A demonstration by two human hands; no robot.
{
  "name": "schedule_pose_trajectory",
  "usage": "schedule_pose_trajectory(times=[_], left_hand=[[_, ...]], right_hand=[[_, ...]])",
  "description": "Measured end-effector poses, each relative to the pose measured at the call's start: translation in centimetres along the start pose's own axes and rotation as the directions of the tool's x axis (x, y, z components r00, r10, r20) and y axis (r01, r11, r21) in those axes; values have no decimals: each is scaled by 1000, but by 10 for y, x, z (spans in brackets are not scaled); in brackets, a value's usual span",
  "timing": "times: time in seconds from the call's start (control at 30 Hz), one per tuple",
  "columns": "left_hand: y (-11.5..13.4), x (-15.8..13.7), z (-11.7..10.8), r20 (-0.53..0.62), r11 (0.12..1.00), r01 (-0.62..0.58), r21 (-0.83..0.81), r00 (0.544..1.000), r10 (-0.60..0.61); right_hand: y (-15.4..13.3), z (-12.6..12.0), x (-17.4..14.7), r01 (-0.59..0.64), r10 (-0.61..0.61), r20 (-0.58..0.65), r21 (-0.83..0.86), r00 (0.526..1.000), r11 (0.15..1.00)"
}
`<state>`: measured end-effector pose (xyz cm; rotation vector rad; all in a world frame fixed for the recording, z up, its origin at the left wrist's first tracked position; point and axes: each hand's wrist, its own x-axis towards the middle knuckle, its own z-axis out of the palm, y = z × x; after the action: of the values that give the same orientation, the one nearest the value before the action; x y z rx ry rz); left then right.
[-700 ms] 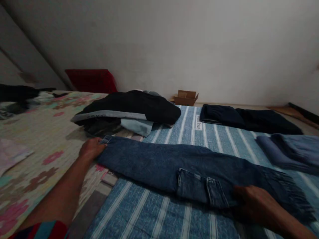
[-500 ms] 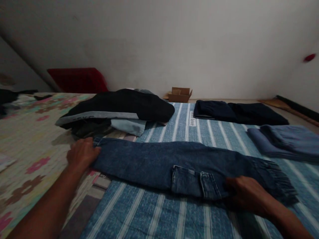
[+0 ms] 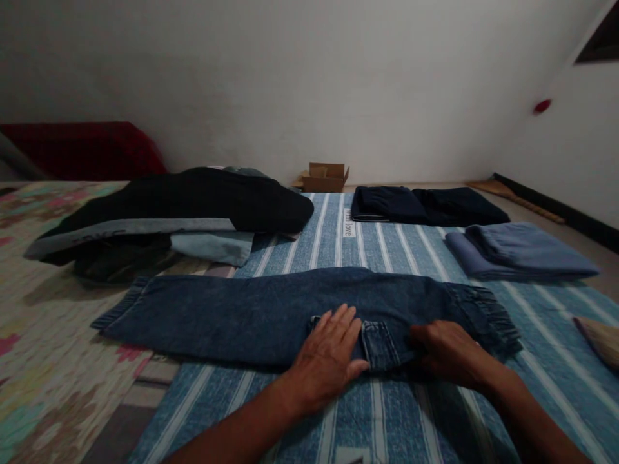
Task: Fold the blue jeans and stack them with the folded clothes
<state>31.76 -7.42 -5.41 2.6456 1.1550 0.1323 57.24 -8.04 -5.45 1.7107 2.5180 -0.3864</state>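
Observation:
A pair of dark blue jeans [image 3: 232, 316] lies lengthwise, legs together, across the bedding. Its gathered waistband is at the right and its cuff at the left. My left hand [image 3: 331, 351] rests flat on the side pocket, fingers stretched out. Further right, my right hand [image 3: 447, 351] is closed on the jeans' near edge, its fingertips partly hidden. Behind the jeans on the left is a heap with a black garment [image 3: 203, 196] on top and a light blue cloth [image 3: 213, 246] poking out below.
Folded dark trousers [image 3: 425, 205] and folded light blue jeans [image 3: 525, 251] lie at the back right. Under them is a blue striped sheet [image 3: 251, 412]; a floral sheet [image 3: 43, 361] covers the left. A small cardboard box [image 3: 326, 177] stands by the wall, a red object [image 3: 82, 148] further left.
My left hand has let go of the cuff end and moved right onto the pocket, now flat. My right hand keeps its grip. The view has shifted somewhat to the right.

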Motion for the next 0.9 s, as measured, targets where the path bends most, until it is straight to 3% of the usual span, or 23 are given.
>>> schedule_pose_trajectory(times=[0.13, 0.3, 0.43, 0.5, 0.63, 0.7, 0.77, 0.83, 0.9], left_hand=[[-20, -7, 17, 30, 999, 27, 42, 999, -28], [-28, -7, 7, 24, 1000, 7, -19, 1000, -6], [-14, 14, -12, -90, 997, -6, -77, 996, -1], [-2, 32, -16, -118, 993, -68, -101, 991, 56], [18, 67, -5, -51, 960, -242, -141, 970, 237], [22, 78, 4, 32, 957, -258, -132, 964, 264], [22, 82, 11, 103, 966, -231, -116, 964, 243], [22, 82, 14, 145, 973, -204, -106, 965, 218], [21, 81, 14, 167, 975, -196, -107, 963, 212]], right_hand=[[-4, -2, -2, -14, 13, -16, -47, 1000, 999], [-3, 1, -2, -12, 8, -50, -73, 999, 997], [-4, -2, -2, -11, 8, -45, -61, 999, 998], [-5, -5, -2, -9, 7, -41, -48, 999, 999], [-6, -5, -8, -30, 29, -84, -16, 996, 999], [-2, -1, -16, -39, 41, -158, 20, 987, 999], [6, 4, -29, -19, 44, -274, 93, 961, 996], [19, 9, -44, -1, 94, -416, 218, 905, 976], [36, 12, -59, -70, 281, -521, 387, 806, 919]])
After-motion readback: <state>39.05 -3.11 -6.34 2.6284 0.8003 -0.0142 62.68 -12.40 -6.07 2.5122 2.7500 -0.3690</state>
